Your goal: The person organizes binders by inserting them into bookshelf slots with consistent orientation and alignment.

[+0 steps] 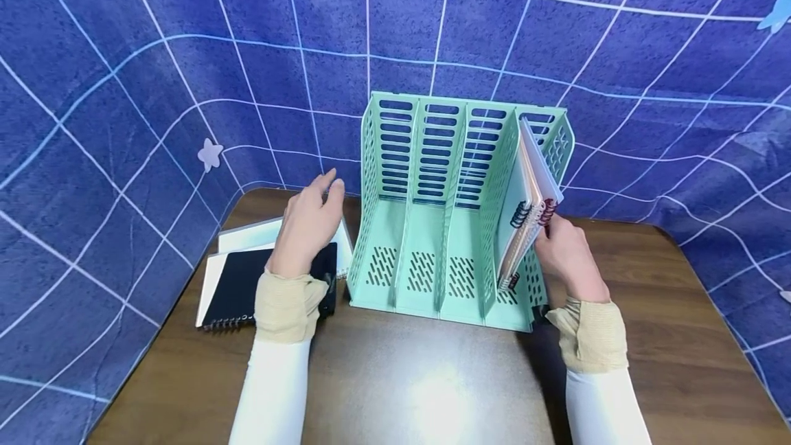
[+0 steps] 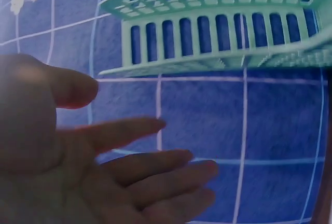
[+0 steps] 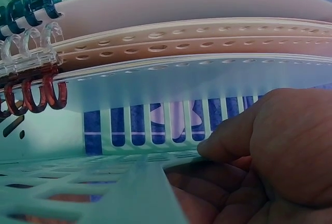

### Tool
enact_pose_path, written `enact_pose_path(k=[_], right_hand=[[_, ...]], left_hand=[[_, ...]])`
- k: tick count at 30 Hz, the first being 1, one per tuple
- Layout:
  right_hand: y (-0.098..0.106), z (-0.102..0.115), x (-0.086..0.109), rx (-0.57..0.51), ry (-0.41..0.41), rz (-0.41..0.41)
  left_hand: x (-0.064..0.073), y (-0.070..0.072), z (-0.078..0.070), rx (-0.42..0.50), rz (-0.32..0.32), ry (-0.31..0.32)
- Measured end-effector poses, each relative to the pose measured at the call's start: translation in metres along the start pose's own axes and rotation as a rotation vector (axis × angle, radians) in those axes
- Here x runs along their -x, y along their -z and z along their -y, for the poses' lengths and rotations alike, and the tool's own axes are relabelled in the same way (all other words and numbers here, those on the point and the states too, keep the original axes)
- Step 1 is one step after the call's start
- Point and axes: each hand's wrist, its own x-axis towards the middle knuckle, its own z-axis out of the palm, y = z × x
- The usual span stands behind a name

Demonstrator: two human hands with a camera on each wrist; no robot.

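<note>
Black notebook (image 1: 237,283) lies atop paler notebooks (image 1: 247,235) on the table (image 1: 364,369). Left hand (image 1: 307,229) over them, fingers spread, holding nothing. Right hand (image 1: 568,257) pinches the rack's (image 1: 423,225) right wall; spiral notebooks (image 1: 531,187) stand in its rightmost slot. Apparently steadying mid-filing; next calls for lifting another.

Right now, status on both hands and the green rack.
Left hand open, holding nothing. Right hand gripping right wall of green rack. Spiral notebooks leaning in rightmost slot, close by right hand.
</note>
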Motion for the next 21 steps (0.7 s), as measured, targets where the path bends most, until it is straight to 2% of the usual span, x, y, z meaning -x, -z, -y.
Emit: enact_pose_path(k=[4,8,14,18,21], right_hand=[[0.001,-0.003,0.002,-0.002,0.000,0.000],[0.000,-0.003,0.001,-0.004,0.012,-0.002],[0.001,-0.001,-0.001,-0.004,0.014,0.003],[0.002,-0.001,-0.002,-0.009,0.014,0.007],[0.003,-0.001,-0.002,-0.013,0.013,0.008]], left_hand=[[0.016,0.015,0.008,-0.107,0.170,-0.008],[0.037,0.023,0.027,-0.221,0.244,-0.010],[0.068,0.021,0.063,-0.331,0.371,-0.042],[0.082,0.019,0.088,-0.372,0.380,-0.073],[0.089,0.015,0.106,-0.400,0.374,-0.059]])
